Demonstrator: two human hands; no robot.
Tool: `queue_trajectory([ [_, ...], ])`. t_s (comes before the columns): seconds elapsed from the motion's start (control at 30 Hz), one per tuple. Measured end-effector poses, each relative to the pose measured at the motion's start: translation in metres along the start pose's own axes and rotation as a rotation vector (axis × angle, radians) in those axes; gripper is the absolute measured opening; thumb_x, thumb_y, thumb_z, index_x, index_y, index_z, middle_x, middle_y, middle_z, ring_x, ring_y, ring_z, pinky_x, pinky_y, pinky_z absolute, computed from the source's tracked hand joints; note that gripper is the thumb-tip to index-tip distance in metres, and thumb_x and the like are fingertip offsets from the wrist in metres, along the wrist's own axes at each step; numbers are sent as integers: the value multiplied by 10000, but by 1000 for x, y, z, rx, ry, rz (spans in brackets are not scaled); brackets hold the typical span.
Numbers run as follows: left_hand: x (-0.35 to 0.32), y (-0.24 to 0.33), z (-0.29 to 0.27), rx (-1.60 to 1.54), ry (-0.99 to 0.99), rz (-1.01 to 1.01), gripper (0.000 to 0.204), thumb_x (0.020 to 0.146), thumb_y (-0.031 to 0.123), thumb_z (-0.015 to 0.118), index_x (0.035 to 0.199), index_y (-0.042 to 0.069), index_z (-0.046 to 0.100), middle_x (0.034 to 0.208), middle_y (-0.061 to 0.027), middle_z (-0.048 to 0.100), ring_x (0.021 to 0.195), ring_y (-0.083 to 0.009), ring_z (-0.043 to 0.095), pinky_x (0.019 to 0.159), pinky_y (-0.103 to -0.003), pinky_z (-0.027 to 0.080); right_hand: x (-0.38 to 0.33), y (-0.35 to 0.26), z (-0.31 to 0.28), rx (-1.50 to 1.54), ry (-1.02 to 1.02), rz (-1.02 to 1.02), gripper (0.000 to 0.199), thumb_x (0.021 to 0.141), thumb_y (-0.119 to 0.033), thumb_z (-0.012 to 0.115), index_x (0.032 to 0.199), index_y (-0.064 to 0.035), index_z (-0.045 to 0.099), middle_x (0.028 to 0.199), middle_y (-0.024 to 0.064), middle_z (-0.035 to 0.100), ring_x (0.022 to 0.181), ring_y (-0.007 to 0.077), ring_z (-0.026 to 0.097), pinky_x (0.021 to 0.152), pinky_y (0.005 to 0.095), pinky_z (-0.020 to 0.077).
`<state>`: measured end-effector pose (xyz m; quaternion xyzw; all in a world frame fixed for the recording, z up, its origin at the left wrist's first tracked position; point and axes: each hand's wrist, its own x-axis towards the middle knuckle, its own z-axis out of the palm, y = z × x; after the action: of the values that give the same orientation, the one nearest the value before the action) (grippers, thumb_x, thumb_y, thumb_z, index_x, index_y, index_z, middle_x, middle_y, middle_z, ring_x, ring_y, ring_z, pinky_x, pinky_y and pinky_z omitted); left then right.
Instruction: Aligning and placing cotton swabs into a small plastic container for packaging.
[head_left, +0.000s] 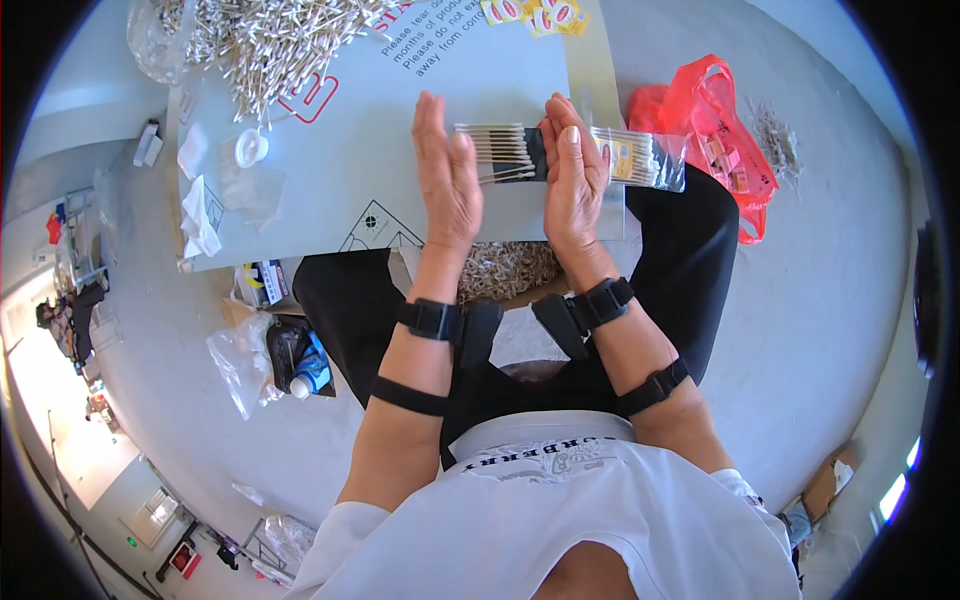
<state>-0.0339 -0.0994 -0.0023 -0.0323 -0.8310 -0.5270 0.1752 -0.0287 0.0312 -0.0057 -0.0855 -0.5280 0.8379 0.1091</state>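
Note:
Between my hands a row of cotton swabs [497,145] lies side by side, partly over a dark flat strip [537,150], on the printed board [340,170]. My left hand [449,185] is on edge at the swabs' left, fingers stretched out, palm turned inward. On the strip's right, my right hand [573,185] is held the same way, fingers straight and thumb up. Neither hand grips anything that I can see. Just past my right hand sits a clear packet of swabs [655,162] with a yellow label, partly hidden behind that hand.
A big pile of loose swabs [285,50] covers the board's far left, with a tape roll [251,148] nearer. Yellow labels [545,14] lie at the far edge. A red plastic bag [708,110] stands right. Below the board, a box of swabs [510,268] sits between my legs.

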Motion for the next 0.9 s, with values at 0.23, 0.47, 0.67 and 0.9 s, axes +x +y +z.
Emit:
queue_trajectory([
  [0.23, 4, 10, 27, -415, 84, -199, 564, 1065, 377, 422, 1433, -51, 420, 1456, -187, 462, 1344, -241, 432, 1131, -371, 327, 6, 9, 7, 24, 8, -8, 430, 1071, -247, 445, 1386, 41, 500, 1457, 142, 483, 1358, 226, 459, 1161, 359, 361],
  [0.47, 1, 6, 30, -617, 7, -243, 587, 1056, 393, 446, 1427, -61, 421, 1465, -208, 445, 1379, -270, 412, 1182, -427, 285, 10, -1, -15, -165, -5, -115, 374, 1026, -181, 534, 1325, 41, 565, 1339, 140, 589, 1257, 201, 526, 1054, 306, 408],
  [0.67, -1, 9, -5, 267, -297, 220, 683, 960, 388, 601, 1507, 57, 362, 1576, -155, 334, 1460, -315, 312, 1193, -463, 237, 19, -60, -44, -867, -441, -258, 464, 822, -17, 699, 1273, -28, 595, 1374, 137, 563, 1307, 291, 512, 1071, 363, 426],
  [0.9, -9, 19, 2, 718, -594, 213, 794, 903, 409, 632, 1547, 97, 290, 1632, -101, 225, 1512, -249, 195, 1218, -511, 122, 21, -53, -58, -1321, -541, -543, 488, 736, -117, 778, 1205, -80, 648, 1321, 85, 596, 1350, 293, 458, 1162, 472, 316],
])
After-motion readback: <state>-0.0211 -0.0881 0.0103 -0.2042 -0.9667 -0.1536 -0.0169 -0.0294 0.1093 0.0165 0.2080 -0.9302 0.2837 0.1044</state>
